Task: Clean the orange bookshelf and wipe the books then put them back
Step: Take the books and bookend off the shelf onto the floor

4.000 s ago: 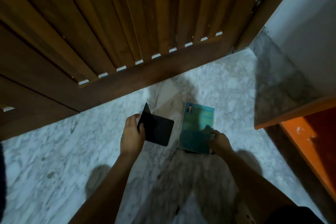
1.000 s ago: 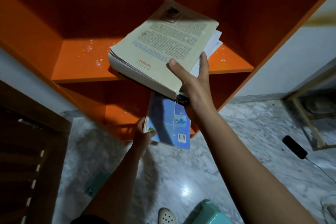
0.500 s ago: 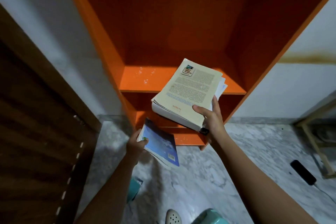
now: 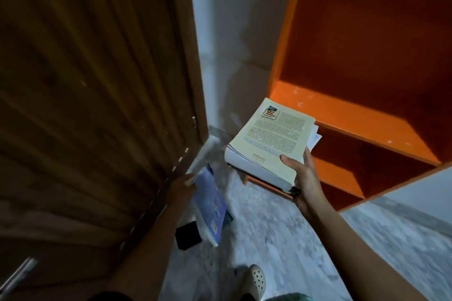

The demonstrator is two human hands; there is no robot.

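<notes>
The orange bookshelf (image 4: pixel 342 115) stands at the right with bare, dust-speckled shelves. My right hand (image 4: pixel 304 178) grips a thick cream book (image 4: pixel 269 142) from below, thumb on its cover, with thinner books and papers stacked under it, held in front of the shelf's left edge. My left hand (image 4: pixel 182 187) holds a thin blue book (image 4: pixel 210 205) by its top edge, hanging down over the floor beside the door. A black book (image 4: pixel 187 234) lies on the floor under it.
A dark wooden slatted door (image 4: pixel 93 95) fills the left. White wall runs between door and shelf. The floor is grey-white marble (image 4: pixel 281 239). My foot in a pale clog (image 4: pixel 255 281) shows at the bottom, next to a teal object (image 4: pixel 288 297).
The view has swung left, away from the shelf toward the door. Both hands have carried their books left and down, and the blue book now hangs more upright over the floor.
</notes>
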